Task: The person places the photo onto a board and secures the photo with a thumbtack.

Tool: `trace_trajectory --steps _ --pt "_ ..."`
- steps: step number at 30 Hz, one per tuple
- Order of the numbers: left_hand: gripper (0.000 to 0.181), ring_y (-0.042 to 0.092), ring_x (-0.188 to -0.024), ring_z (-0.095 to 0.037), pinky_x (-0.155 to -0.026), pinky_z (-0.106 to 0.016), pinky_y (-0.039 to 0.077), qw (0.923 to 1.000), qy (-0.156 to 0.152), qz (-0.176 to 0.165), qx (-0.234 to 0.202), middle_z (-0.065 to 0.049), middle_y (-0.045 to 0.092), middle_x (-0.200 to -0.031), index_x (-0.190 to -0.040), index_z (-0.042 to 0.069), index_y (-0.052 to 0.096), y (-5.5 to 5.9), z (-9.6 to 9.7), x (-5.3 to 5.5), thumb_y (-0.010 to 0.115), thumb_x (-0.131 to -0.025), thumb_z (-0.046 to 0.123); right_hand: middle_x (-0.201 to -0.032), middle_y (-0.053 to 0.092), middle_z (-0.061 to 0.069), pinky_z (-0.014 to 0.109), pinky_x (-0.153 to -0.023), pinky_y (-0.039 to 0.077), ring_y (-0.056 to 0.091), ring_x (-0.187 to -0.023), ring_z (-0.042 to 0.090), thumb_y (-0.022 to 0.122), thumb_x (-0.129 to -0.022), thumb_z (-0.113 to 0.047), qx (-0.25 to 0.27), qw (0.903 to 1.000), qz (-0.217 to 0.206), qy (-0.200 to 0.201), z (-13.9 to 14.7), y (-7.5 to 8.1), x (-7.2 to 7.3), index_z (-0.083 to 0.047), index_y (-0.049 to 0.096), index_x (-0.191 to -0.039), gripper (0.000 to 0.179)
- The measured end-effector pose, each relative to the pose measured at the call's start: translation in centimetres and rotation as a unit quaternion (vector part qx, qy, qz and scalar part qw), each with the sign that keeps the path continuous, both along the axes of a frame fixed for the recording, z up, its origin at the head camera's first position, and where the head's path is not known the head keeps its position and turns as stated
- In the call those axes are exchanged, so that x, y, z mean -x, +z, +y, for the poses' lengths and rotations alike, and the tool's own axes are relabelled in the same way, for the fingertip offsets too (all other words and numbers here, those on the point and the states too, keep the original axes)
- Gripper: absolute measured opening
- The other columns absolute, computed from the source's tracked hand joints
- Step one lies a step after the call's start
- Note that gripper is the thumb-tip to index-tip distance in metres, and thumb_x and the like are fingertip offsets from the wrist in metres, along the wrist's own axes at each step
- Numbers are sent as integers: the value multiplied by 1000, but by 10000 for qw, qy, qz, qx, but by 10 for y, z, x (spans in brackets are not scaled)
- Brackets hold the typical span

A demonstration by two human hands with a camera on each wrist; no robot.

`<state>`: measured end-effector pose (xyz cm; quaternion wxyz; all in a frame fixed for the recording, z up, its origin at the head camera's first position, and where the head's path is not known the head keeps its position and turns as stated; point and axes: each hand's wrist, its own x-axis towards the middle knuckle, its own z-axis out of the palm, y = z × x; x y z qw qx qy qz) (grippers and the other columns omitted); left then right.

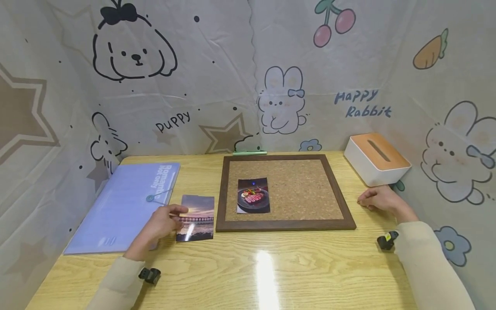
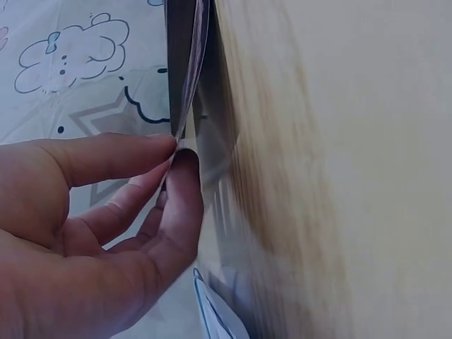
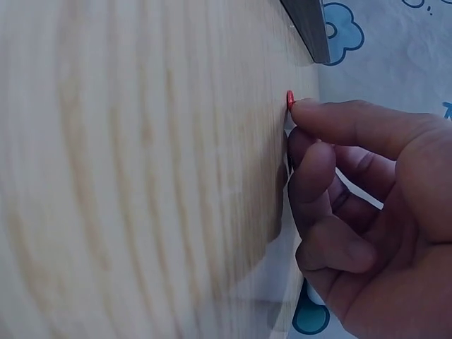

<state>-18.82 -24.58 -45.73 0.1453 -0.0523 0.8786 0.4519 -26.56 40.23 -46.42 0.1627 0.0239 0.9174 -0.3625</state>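
Note:
My left hand (image 1: pixel 162 221) pinches the left edge of a sunset photo (image 1: pixel 201 219) between thumb and fingers; in the left wrist view the photo (image 2: pixel 192 63) is seen edge-on. A corkboard (image 1: pixel 298 189) with a brown wooden frame lies at the middle of the table. Fixed on its left part by a blue pushpin (image 1: pixel 253 183) is a food photo (image 1: pixel 252 202). Beyond the board's right side my right hand (image 1: pixel 381 200) is low at the table, fingers curled. Its fingertips pinch a small red pushpin (image 3: pixel 289 99), partly hidden by them.
A lilac document folder (image 1: pixel 120 206) with a string closure lies at the left. At the back right stands a white tissue box (image 1: pixel 372 159) with a wooden lid, close to my right hand. Behind the board lies a green pen (image 1: pixel 249 153). Patterned cloth (image 1: pixel 224 77) walls the table in.

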Motion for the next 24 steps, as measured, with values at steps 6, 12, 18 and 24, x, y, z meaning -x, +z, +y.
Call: trace_trajectory --steps 6,12,18,24 --pt "46 67 -100 -23 -74 -33 56 9997 -143 88 -155 -24 60 -130 -137 1 56 1 -5 2 62 -91 -6 -86 70 -1 24 -62 48 57 -72 9 66 -94 -13 -198 9996 148 148 -3 1 0 4 70 -104 20" --pt "47 66 -106 -26 -78 -36 56 9992 -178 85 -355 -26 56 -135 -140 0 53 2 -7 3 59 -93 -6 -88 72 -1 24 -63 48 57 -74 10 70 -92 -20 -504 9979 271 287 -3 -2 1 -1 72 -104 22" --pt "47 66 -106 -26 -78 -37 56 9991 -176 115 -357 -25 56 -134 -140 1 52 1 -6 3 60 -94 -4 -92 71 1 24 -63 48 56 -76 10 69 -93 -25 -533 9975 228 409 -5 -2 2 -3 71 -108 27" --pt "48 62 -118 -36 -81 -38 57 9985 -249 153 -458 -25 51 -142 -142 2 52 1 -6 3 61 -95 -2 -91 71 2 23 -62 47 56 -74 10 67 -95 -23 -490 9973 311 442 -5 -2 1 -2 72 -105 24"
